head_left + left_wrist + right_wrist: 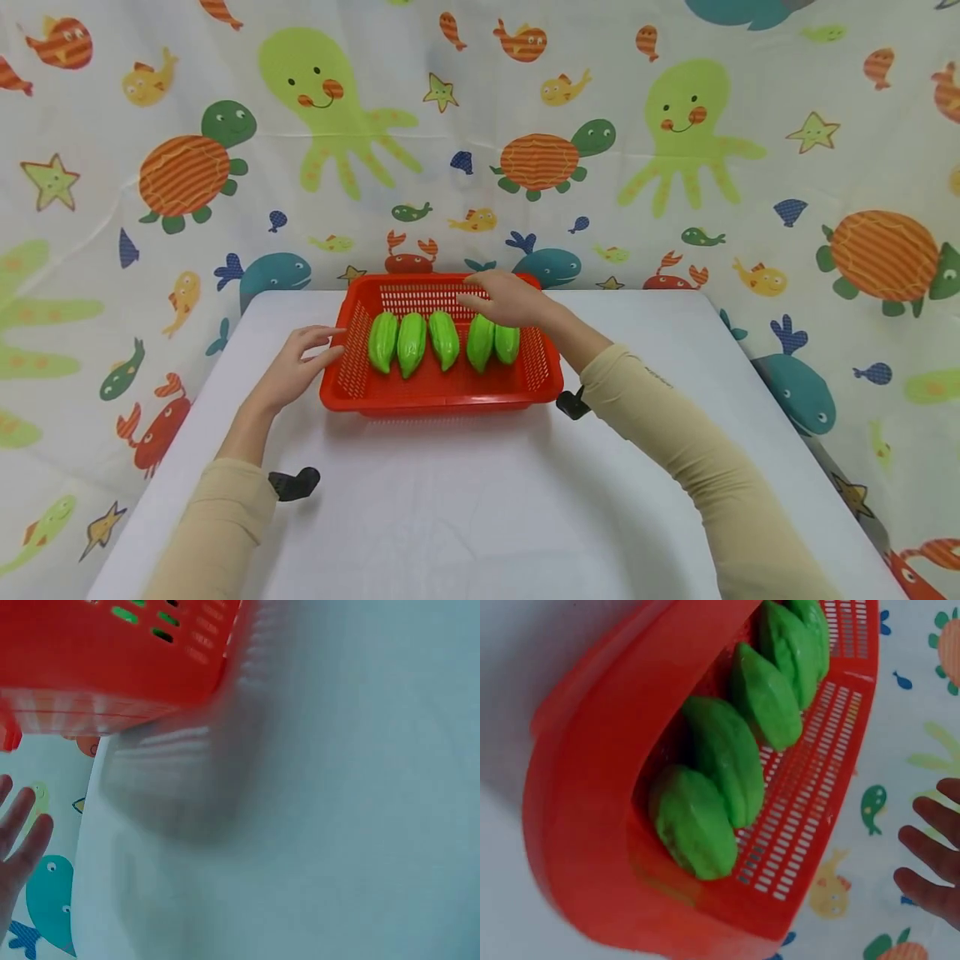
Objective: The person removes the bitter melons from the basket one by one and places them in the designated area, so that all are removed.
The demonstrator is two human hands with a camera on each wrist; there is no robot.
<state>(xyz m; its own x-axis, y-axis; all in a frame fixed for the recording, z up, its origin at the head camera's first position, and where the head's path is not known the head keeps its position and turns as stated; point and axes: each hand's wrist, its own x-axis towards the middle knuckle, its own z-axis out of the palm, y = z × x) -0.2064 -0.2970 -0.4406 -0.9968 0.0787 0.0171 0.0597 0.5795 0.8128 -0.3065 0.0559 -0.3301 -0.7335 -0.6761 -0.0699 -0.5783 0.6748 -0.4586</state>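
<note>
A red plastic basket [442, 402] with slotted walls stands on the white table. In it lies a row of several green, ribbed star fruits [412, 340], most of them upright lengthwise to the viewer; the right wrist view shows one star fruit [692, 823] close to the basket's end wall. My left hand [300, 360] is at the basket's left rim, fingers loosely bent and apart, holding nothing. Above the right half of the basket hovers my right hand [504, 298], palm down with fingers extended and nothing in them. It overlaps the far rim in the head view.
The white table [442, 500] spreads in front of and beside the basket. Behind it hangs a curtain [465, 100] printed with sea animals. A black wrist strap end [296, 484] sticks out by the left sleeve, another black piece [573, 404] by the right forearm.
</note>
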